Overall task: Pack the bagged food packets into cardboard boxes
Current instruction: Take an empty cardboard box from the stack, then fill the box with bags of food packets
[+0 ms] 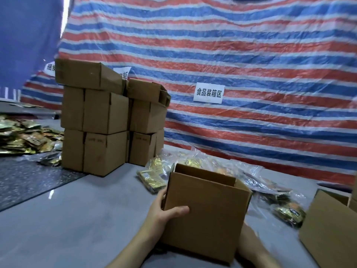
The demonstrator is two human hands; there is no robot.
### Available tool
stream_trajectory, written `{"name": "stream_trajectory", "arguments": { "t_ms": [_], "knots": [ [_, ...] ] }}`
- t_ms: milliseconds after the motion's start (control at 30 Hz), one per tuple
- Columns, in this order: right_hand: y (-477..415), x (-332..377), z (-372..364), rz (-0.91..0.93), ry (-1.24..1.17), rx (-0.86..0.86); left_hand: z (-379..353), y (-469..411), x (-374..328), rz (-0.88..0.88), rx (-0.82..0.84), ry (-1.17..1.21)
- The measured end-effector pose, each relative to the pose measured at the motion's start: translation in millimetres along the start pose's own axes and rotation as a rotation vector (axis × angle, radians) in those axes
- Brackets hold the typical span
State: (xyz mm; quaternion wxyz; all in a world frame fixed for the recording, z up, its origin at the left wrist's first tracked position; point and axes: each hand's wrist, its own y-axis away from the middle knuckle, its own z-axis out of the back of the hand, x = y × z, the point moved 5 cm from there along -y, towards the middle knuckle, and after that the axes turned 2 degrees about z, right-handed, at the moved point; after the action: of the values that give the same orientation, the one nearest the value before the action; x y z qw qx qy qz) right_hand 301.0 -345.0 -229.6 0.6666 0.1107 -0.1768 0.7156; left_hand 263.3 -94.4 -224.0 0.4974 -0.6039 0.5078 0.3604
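Many loose packets (pixel 23 136): gold and brown foil food sachets, heaped at the far left of the table
Dark speckled mat (pixel 29 180): lies flat in front of that heap
Grey table top (pixel 77 219): smooth, carries everything named here
Stacked cartons (pixel 104 113): closed brown cardboard boxes in two columns behind the mat, the topmost ones askew
Clear plastic bags of packets (pixel 154 176): bagged gold sachets lying on the table just behind the open box, reaching rightward past it
Left hand (pixel 166 211): grasps the open box at its near left corner, thumb across the near face, fingers round the left side
Open brown cardboard box (pixel 204 209): upright at centre front, top flaps up, inside not visible
White paper sign (pixel 209 93): printed with dark characters, fixed to the tarpaulin
Red, white and blue striped tarpaulin (pixel 251 45): hangs as the backdrop
Right forearm (pixel 253 246): beside the box's right side; the right hand is hidden behind the box, so its grip cannot be told
Second open brown cardboard box (pixel 332 229): at the right edge, near more bagged packets
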Motion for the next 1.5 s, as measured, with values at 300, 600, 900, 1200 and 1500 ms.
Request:
{"name": "stream_trajectory", "arguments": {
  "t_ms": [300, 600, 900, 1200, 1500],
  "knots": [
    [15, -3, 16, 0.134, -0.077, -0.289, -8, 4, -1, -0.004, 0.036, -0.079],
    [20, 12, 9, 0.281, 0.032, -0.010, 2, 1, -1, 0.015, 0.021, -0.035],
    [36, 18, 22, 0.083, 0.108, -0.151, 7, -1, 3, 0.018, -0.036, 0.012],
    [18, -15, 21, -0.081, -0.180, -0.381, 17, -6, 7, 0.013, -0.144, 0.190],
    [32, -71, 53, -0.417, -0.855, -0.933, 6, -2, 2, -0.024, -0.079, 0.086]
  ]
}}
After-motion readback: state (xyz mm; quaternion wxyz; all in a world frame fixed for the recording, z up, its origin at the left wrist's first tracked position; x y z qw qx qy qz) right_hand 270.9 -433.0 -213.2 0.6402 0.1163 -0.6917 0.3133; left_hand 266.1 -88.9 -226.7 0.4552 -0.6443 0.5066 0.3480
